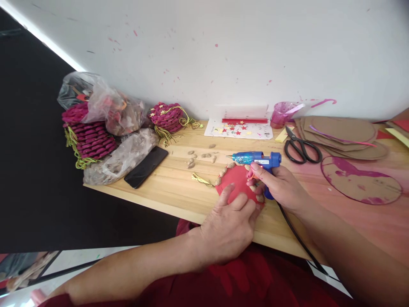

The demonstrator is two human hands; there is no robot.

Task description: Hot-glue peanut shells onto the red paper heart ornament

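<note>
The right hand grips a blue glue gun while the left hand (pinching, I cannot tell) touches the red disc.

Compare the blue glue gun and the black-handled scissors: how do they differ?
The glue gun is gripped in the right hand; the scissors lie untouched on the table. The glue gun's body is mainly blue, while the scissors' handles are black. A black cord trails from the glue gun; the scissors have none. Both are hand tools.
</note>
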